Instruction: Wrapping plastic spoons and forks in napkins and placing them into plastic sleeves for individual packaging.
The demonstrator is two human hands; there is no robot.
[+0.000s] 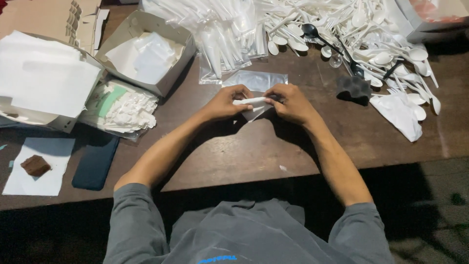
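Note:
My left hand and my right hand meet over the middle of the brown wooden table. Together they grip a white napkin bundle, rolled lengthwise between the fingers, with a loose corner hanging below. What is wrapped inside is hidden. A flat clear plastic sleeve lies just beyond my hands.
A heap of white plastic spoons and forks with a black spoon fills the far right. Packed clear sleeves lie at the far centre. Open cardboard boxes of napkins stand left, a dark phone and white napkins nearby.

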